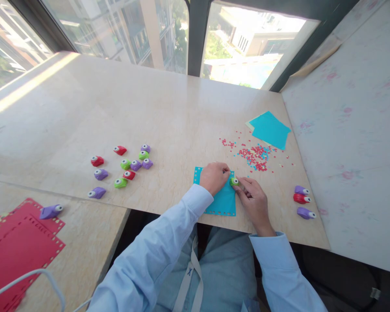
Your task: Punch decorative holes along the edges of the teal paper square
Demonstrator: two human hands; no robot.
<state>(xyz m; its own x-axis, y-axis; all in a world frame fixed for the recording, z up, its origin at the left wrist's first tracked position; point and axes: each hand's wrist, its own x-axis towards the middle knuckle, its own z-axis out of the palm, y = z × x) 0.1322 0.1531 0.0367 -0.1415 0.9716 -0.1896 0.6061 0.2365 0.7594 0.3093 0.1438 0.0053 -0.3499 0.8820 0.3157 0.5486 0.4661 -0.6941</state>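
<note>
A sheet of blue paper [219, 203] lies near the table's front edge, with small holes punched along its left, top and bottom borders. Over its upper part, my left hand [212, 177] is closed, its fingertips at the sheet near the top right corner; the fingers partly hide what they pinch. My right hand [255, 201] grips a small green craft punch [234, 181] with a white button. That punch sits at the sheet's right edge, close to my left fingertips.
Red and blue punched bits [255, 156] are scattered beyond my right hand, below more blue paper [271, 130]. Several craft punches [125, 164] stand left; 3 others [301, 198] stand right. Red punched sheets [22, 247] and a purple punch [51, 211] lie lower left, beside a white cable [48, 275].
</note>
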